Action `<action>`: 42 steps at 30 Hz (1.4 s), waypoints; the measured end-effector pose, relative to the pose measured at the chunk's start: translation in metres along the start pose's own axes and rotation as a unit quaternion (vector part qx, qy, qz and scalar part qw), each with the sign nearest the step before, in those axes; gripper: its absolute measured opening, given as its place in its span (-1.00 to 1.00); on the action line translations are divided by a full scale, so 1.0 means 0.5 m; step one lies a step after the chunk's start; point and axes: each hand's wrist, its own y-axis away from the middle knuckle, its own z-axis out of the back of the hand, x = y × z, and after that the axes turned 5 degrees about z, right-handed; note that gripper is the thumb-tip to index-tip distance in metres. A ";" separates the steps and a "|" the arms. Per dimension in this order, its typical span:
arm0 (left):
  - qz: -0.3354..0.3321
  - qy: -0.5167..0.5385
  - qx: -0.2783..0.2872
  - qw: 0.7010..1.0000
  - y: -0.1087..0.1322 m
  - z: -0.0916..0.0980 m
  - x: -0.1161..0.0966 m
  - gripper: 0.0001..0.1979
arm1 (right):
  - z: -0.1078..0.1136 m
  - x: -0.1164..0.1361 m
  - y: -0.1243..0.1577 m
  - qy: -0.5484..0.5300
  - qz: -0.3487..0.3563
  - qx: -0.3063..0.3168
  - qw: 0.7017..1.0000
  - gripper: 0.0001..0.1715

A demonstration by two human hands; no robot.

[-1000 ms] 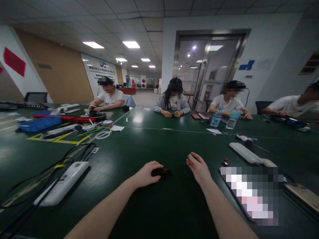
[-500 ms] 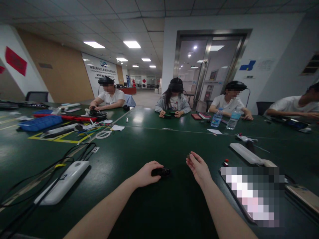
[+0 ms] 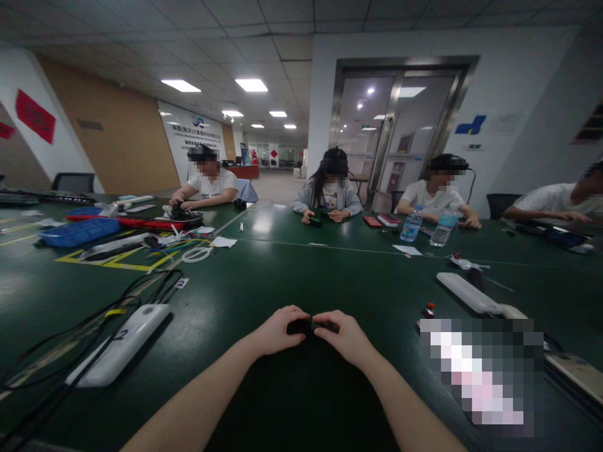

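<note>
Two grips, the left hand [image 3: 277,332] and the right hand [image 3: 342,335], close from either side on one small black object [image 3: 299,326] over the green desk [image 3: 282,282].

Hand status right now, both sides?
Left hand: closed, holding a small black object.
Right hand: closed, holding the other end of the same small black object.

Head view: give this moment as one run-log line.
left hand: on small black object | right hand: on same object | surface: dark green table
</note>
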 end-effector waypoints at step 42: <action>-0.055 -0.020 -0.036 0.998 0.003 -0.007 -0.002 -0.82 | -0.010 0.017 0.001 0.113 0.024 0.080 0.990 -0.73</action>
